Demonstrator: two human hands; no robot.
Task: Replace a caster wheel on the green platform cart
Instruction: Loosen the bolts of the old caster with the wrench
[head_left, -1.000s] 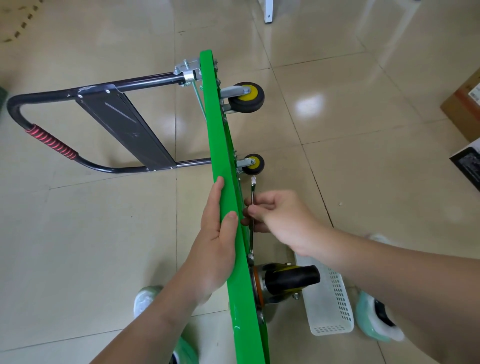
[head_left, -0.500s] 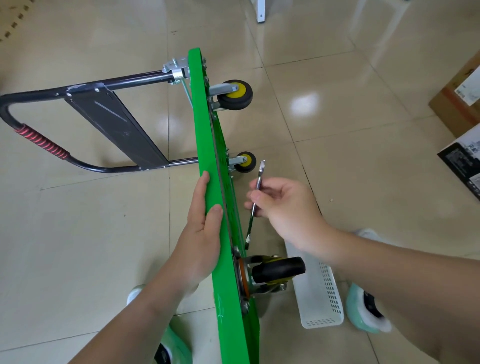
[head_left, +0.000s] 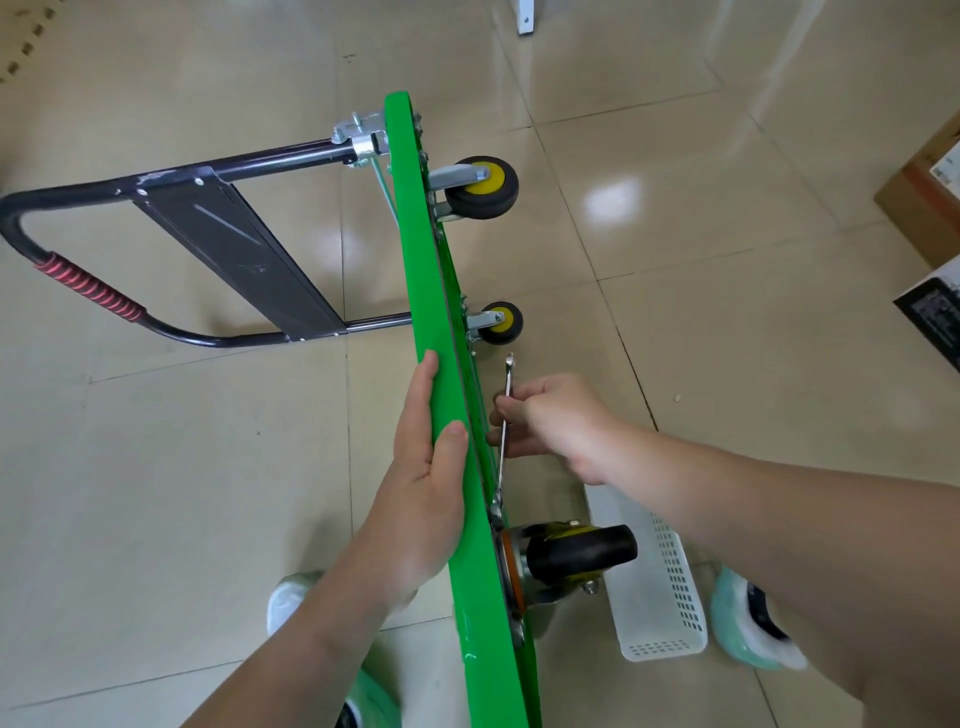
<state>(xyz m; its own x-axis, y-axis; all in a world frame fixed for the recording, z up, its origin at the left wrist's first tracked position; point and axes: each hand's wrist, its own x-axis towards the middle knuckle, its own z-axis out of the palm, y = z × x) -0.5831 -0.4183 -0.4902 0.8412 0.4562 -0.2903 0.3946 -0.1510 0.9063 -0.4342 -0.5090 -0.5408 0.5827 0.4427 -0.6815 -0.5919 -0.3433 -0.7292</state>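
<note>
The green platform cart (head_left: 415, 234) stands on its side edge on the tiled floor, with its black folding handle (head_left: 171, 249) lying to the left. My left hand (head_left: 426, 467) grips the deck's upper edge. A slim metal wrench (head_left: 504, 426) is pinched in my right hand (head_left: 556, 421), its lower end at the mounting plate of the near black caster wheel (head_left: 576, 553). Two small yellow-hubbed wheels (head_left: 480, 187) (head_left: 498, 323) stick out further along the underside.
A white perforated plastic basket (head_left: 660, 603) lies on the floor under my right forearm. My feet in pale green slippers (head_left: 748, 623) flank the cart. Cardboard boxes (head_left: 924, 192) sit at the right edge; a white furniture leg (head_left: 523, 15) stands at the top.
My right hand swung the wrench away from the deck, then back close to it, its lower end staying near the near caster's plate. My left hand kept its grip on the deck edge.
</note>
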